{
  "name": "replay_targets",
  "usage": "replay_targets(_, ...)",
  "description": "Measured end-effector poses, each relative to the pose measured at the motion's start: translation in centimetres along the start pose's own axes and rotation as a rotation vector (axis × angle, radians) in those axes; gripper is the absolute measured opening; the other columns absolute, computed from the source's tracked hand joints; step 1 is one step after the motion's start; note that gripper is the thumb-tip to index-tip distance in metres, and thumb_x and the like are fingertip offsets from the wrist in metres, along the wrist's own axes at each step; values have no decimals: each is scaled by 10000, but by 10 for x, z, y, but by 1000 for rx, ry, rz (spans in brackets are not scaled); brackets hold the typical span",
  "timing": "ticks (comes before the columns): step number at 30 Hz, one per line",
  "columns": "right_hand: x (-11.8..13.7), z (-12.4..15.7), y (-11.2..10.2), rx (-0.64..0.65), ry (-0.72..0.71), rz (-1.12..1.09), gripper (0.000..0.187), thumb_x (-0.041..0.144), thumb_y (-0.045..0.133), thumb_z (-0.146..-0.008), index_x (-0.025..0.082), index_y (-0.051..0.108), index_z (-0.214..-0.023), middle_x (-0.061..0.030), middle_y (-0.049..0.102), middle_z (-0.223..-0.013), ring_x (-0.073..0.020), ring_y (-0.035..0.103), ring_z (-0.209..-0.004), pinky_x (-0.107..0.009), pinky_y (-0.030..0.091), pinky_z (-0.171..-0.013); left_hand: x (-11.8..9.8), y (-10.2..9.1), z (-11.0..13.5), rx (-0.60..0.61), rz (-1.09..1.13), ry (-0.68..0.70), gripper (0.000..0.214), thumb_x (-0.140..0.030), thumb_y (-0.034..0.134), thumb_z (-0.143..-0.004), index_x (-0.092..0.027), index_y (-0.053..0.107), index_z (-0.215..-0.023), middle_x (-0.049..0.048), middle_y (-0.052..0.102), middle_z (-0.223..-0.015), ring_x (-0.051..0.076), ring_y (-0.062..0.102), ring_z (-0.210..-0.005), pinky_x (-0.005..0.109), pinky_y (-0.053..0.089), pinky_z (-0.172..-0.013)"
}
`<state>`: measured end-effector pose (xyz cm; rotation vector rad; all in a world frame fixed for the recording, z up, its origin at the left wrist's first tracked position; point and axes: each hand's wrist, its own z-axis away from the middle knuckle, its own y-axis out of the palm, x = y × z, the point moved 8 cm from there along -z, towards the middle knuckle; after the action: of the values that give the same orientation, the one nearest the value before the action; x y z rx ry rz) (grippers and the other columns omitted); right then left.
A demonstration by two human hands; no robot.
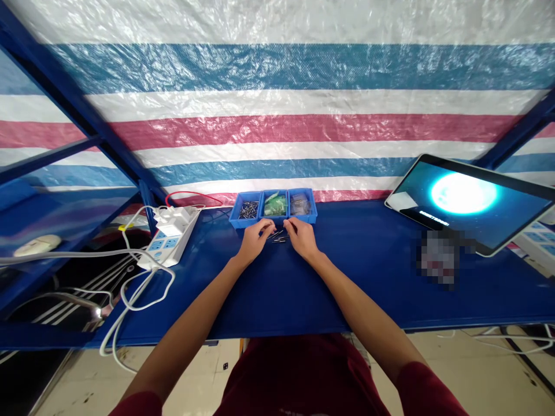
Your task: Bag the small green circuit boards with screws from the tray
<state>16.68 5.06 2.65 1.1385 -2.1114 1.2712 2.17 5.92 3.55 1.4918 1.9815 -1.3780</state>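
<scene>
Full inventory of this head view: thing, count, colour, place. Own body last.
Bins: three, blue, in a row at table's back
Small metal pieces: many, silver and dark, left bin
Packets: uncountable, green, middle bin
Clear bags: uncountable, transparent, right bin
Loose pieces: several, dark, between hands
Power strips: two, white and blue, table left and far right
Adapters: several, white, on left strip
Cables: several, mostly white, one red, mainly left
Screen: one, lit blue, right
Pixelated patch: one, contents unreadable, below screen
Table: one, blue, centre
Sheet: one, striped white-blue-red, behind
Left hand, right hand: one each, bare, before bins
Shirt: one, dark red, bottom
</scene>
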Motion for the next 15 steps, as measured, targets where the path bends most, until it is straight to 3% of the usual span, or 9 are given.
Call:
replay_targets(5,0,-1,-2,0,4,-2,345,420,406,-944,189,621,-803,-20,629,-694,-145,547,-613,-248,377,-621,-15,0,4,-14,-204,206,259,-368,523,-914,-180,694,-864,55,680,-842,164,635,-781,281,506,-749)
replay_targets(10,7,0,5,78,-70,-64,261,343,443,-924,190,628,-823,-23,643,-753,-140,555,-657,-242,390,-647,-17,-8,6,-124,-221,222,215,-372,588,-878,-197,710,-849,31,720,-796,155,660,-706,270,529,-713)
replay_targets(15,10,1,5,92,-74,-125,240,341,448,-919,193,628,-861,-18,633,-763,-134,546,-654,-237,401,-646,-17,-8,6,-120,-219,239,211,-375,601,-869,-201,720,-853,25,738,-809,158,677,-692,272,544,-717)
